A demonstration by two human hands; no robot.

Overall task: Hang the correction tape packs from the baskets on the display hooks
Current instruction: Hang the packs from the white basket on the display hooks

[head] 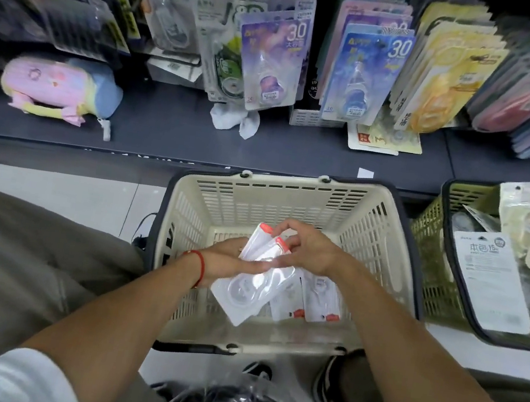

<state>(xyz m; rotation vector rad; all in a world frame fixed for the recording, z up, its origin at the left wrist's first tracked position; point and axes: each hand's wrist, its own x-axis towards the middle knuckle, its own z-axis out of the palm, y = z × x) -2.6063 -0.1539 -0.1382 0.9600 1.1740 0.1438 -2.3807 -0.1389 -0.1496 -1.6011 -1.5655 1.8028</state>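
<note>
We have both hands low inside the cream basket (pixel 291 194), which stands at 6 o'clock from the display hooks (pixel 378 41). The left hand (pixel 231 261) lies under the correction tape packs (pixel 257 281) and holds them, with its fingers curled around the lower edge. The right hand (pixel 304 249) pinches the red top ends of the packs with curled fingers. These packs look light and thin, with a stiff card and a smooth clear blister, so we judge they slip easily against each other. It is better to take each pack by the top edge near its hanging hole. More packs lie in the green basket (pixel 427 244) at 3 o'clock
</note>
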